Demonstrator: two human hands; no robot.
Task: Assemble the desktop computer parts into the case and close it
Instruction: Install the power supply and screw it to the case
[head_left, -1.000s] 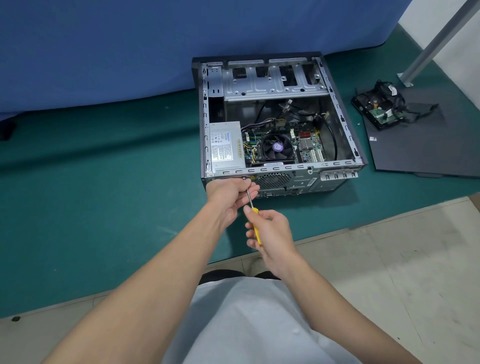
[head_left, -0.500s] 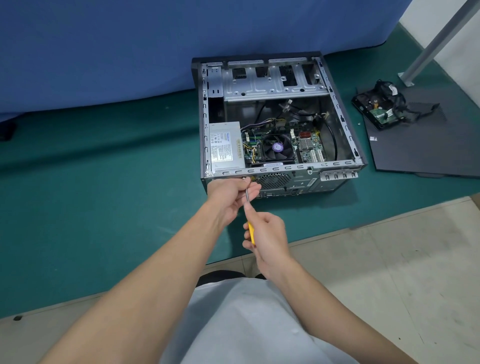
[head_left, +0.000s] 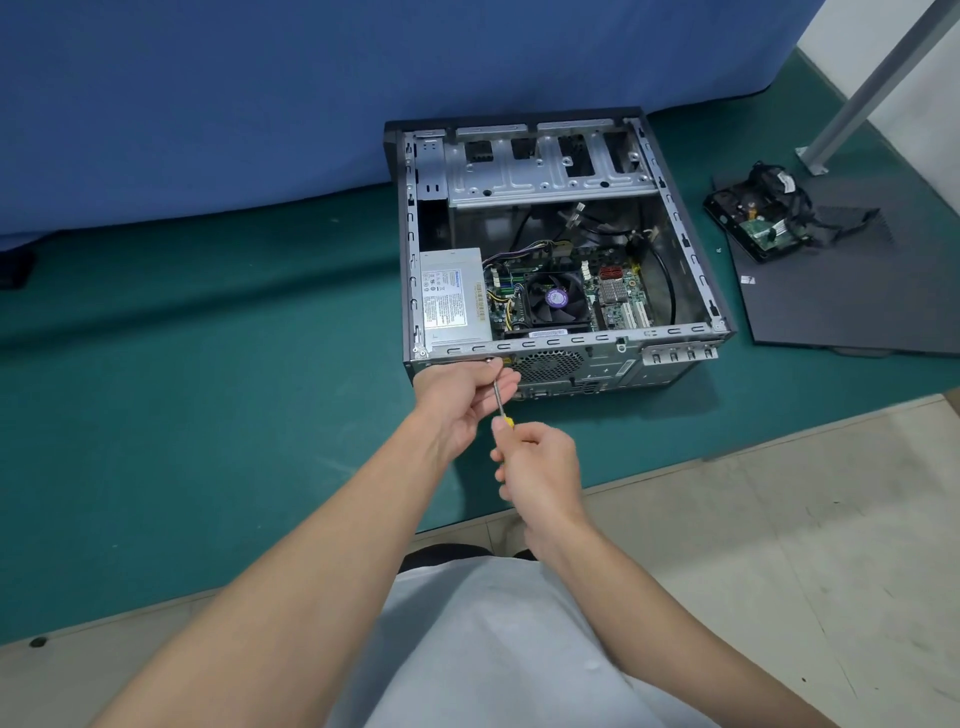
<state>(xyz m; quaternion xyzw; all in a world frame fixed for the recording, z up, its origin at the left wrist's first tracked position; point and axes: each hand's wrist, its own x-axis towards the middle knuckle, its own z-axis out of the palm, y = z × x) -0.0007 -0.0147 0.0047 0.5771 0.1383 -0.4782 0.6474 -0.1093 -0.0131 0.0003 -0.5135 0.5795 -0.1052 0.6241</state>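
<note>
One view, from the person's head, looking forward and down. An open grey metal computer case lies on its side on a teal green mat, its open face turned up. Inside, a silver box-shaped power supply sits in the near left corner, just beside a green motherboard carrying a black cooling fan with a purple centre label.

The left hand rests against the case's near wall, fingers curled round the bare metal shaft of a slim yellow-handled screwdriver. The tip meets the wall near its top edge, left of a round vent grille; the tip itself is too small to make out. The right hand, just below and touching neither case nor left hand, is closed in a fist round the yellow handle, of which only a small part shows.

To the right of the case, a flat dark grey side panel lies on the mat, with a black drive tangled in cables on its far corner. A blue cloth backdrop hangs behind. The person's white shirt fills the bottom edge.
</note>
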